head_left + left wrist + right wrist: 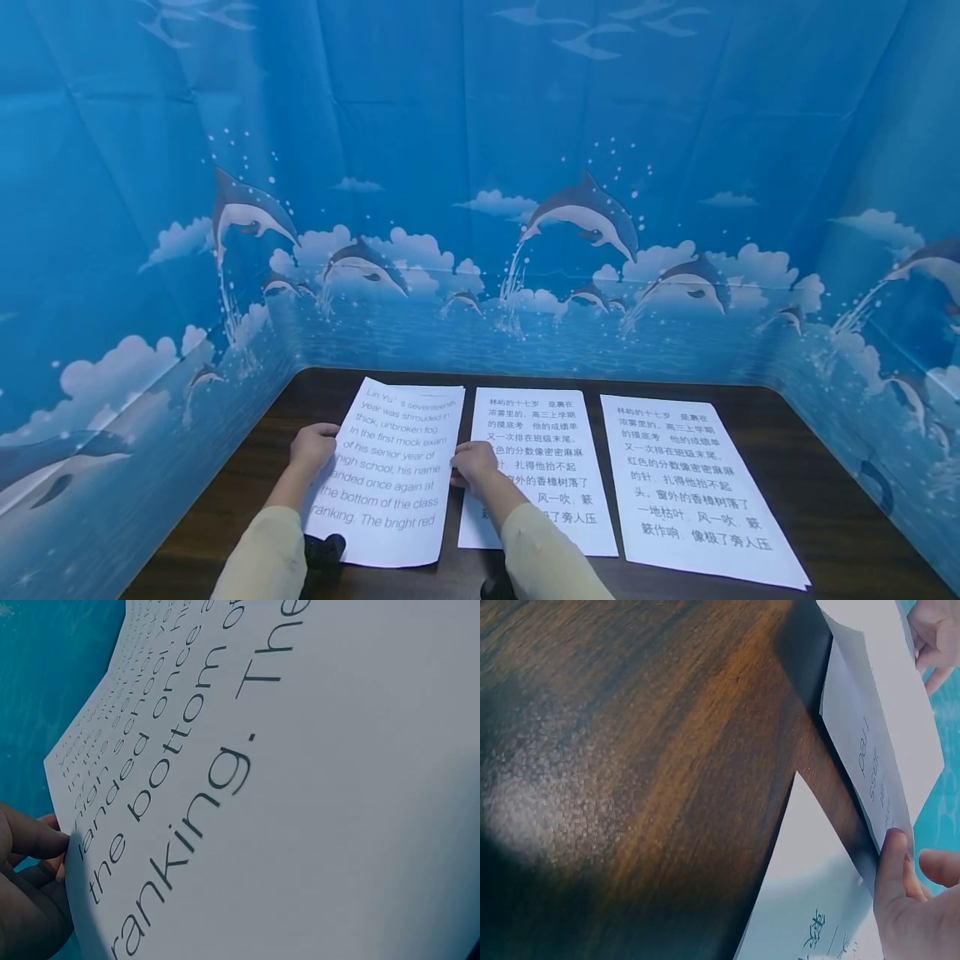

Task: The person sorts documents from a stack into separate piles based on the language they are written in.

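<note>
A paper sheet with large English print point(386, 475) is held above the left part of the table, slightly bowed. My left hand point(313, 447) pinches its left edge, thumb on the printed face in the left wrist view. At the opposite edge my right hand point(476, 467) pinches the paper between thumb and fingers, over the middle sheet of Chinese print point(536, 533). In the right wrist view, a blank-looking curved paper surface point(904, 690) rises beside a printed surface point(847, 724); whether these are two separate sheets I cannot tell.
Another sheet of Chinese print point(697, 492) lies flat on the right of the dark wooden table point(540, 575). Two black rounded objects, one of them point(324, 550) below the left sheet, sit by the sleeves. A blue dolphin-patterned curtain point(465, 167) encloses the table's back and sides.
</note>
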A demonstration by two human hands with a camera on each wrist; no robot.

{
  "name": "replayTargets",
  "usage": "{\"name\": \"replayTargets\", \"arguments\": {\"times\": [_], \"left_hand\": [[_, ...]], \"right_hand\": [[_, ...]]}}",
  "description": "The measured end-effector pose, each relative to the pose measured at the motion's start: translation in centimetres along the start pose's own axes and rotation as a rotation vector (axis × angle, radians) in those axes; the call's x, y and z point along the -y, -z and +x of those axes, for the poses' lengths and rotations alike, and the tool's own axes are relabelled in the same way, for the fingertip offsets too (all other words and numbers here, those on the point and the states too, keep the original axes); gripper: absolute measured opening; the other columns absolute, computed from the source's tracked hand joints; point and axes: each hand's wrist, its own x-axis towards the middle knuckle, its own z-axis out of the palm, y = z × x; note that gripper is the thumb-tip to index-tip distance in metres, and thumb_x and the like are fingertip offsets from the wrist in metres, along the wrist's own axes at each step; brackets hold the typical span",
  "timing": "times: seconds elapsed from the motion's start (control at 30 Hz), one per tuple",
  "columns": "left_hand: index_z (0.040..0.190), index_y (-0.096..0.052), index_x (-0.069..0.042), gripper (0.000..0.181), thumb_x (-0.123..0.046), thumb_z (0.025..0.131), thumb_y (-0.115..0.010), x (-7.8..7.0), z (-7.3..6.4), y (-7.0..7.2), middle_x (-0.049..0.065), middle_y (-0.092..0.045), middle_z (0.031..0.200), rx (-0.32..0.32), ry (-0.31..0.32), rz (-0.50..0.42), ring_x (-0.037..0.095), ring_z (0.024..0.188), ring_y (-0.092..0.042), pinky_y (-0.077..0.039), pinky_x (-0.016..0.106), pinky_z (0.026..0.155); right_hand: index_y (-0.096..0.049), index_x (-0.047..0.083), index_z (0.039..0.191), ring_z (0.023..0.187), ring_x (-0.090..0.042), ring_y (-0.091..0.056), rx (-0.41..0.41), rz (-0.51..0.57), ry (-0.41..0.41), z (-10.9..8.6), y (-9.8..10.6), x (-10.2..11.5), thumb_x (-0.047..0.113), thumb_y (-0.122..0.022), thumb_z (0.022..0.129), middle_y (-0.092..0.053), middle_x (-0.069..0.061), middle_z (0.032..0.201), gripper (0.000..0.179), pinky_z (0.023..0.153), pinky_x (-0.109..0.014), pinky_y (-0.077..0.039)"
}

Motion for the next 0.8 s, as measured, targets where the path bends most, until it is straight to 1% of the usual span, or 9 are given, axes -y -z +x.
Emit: {"name": "replayTargets", "arguments": {"times": [0.07, 0.17, 0.3, 0.37, 0.47, 0.6, 0.67, 0.7, 0.8], "left_hand": [[0.118, -0.044, 0.006, 0.037, 0.004, 0.081, -0.040, -0.1, 0.1, -0.1, 0.026, -0.045, 0.109, -0.005, 0.004, 0.002, 0.039, 0.096, -0.044, -0.034, 0.052, 0.082], [0.116, -0.046, 0.007, 0.035, 0.003, 0.081, -0.040, -0.2, 0.2, -0.1, 0.027, -0.046, 0.108, -0.042, 0.000, 0.016, 0.038, 0.094, -0.045, -0.036, 0.050, 0.081], [0.114, -0.047, 0.008, 0.034, 0.002, 0.081, -0.040, -0.3, 0.4, 0.0, 0.029, -0.044, 0.110, -0.102, -0.004, 0.025, 0.041, 0.097, -0.043, -0.034, 0.051, 0.083], [0.114, -0.047, 0.008, 0.034, 0.001, 0.082, -0.039, -0.4, 0.4, 0.1, 0.029, -0.043, 0.112, -0.128, 0.005, 0.019, 0.042, 0.099, -0.042, -0.032, 0.051, 0.086], [0.116, -0.045, 0.010, 0.034, -0.002, 0.084, -0.038, -0.6, 0.4, 0.4, 0.031, -0.041, 0.113, -0.146, 0.020, 0.010, 0.043, 0.101, -0.040, -0.031, 0.051, 0.087], [0.117, -0.043, 0.009, 0.035, -0.003, 0.085, -0.037, -0.7, 0.5, 0.5, 0.030, -0.040, 0.114, -0.159, 0.052, -0.003, 0.043, 0.101, -0.040, -0.030, 0.052, 0.088], [0.118, -0.044, 0.008, 0.035, -0.002, 0.084, -0.040, -0.5, 0.9, 0.3, 0.029, -0.040, 0.115, -0.169, 0.066, -0.009, 0.042, 0.102, -0.040, -0.030, 0.052, 0.088], [0.118, -0.044, 0.007, 0.035, -0.002, 0.084, -0.040, -0.2, 1.4, 0.2, 0.029, -0.041, 0.115, -0.171, 0.072, -0.006, 0.042, 0.102, -0.040, -0.030, 0.052, 0.088], [0.119, -0.044, 0.005, 0.035, -0.006, 0.086, -0.041, 1.3, 3.3, -0.3, 0.027, -0.042, 0.116, -0.166, 0.070, 0.011, 0.041, 0.102, -0.040, -0.030, 0.052, 0.087]], "right_hand": [[-0.052, -0.007, 0.108, 0.068, -0.020, -0.056, 0.014, 0.009, 0.004, -0.1, 0.1, 0.0, -0.002, -0.052, 0.078, -0.051, -0.011, 0.078, 0.031, 0.054, -0.024, -0.049], [-0.049, -0.009, 0.111, 0.071, -0.021, -0.055, 0.040, 0.023, 0.011, -0.1, 0.1, 0.1, -0.001, -0.051, 0.079, -0.050, -0.012, 0.082, 0.033, 0.057, -0.026, -0.049], [-0.045, -0.010, 0.114, 0.077, -0.024, -0.055, 0.078, 0.043, 0.014, 0.0, 0.1, 0.4, 0.002, -0.050, 0.081, -0.049, -0.014, 0.086, 0.035, 0.062, -0.029, -0.049], [-0.043, -0.011, 0.115, 0.079, -0.025, -0.055, 0.096, 0.049, 0.017, 0.0, 0.0, 0.6, 0.003, -0.049, 0.082, -0.049, -0.014, 0.088, 0.036, 0.064, -0.031, -0.049], [-0.040, -0.011, 0.118, 0.086, -0.029, -0.054, 0.117, 0.048, 0.019, -0.1, -0.2, 1.0, 0.005, -0.049, 0.082, -0.050, -0.018, 0.095, 0.040, 0.069, -0.034, -0.048], [-0.034, -0.010, 0.124, 0.098, -0.037, -0.049, 0.135, 0.017, 0.025, -0.4, -0.4, 1.3, 0.006, -0.049, 0.082, -0.046, -0.024, 0.109, 0.048, 0.075, -0.040, -0.045], [-0.032, -0.009, 0.126, 0.102, -0.039, -0.045, 0.143, -0.006, 0.031, -0.6, -0.5, 1.4, 0.007, -0.049, 0.082, -0.043, -0.026, 0.114, 0.050, 0.078, -0.042, -0.043], [-0.032, -0.008, 0.126, 0.104, -0.039, -0.044, 0.145, -0.018, 0.033, -0.7, -0.5, 1.5, 0.007, -0.049, 0.082, -0.042, -0.026, 0.115, 0.050, 0.079, -0.043, -0.042], [-0.032, -0.008, 0.127, 0.108, -0.040, -0.040, 0.150, -0.031, 0.033, -0.7, -0.5, 1.5, 0.008, -0.049, 0.082, -0.040, -0.027, 0.119, 0.050, 0.081, -0.045, -0.040]]}}
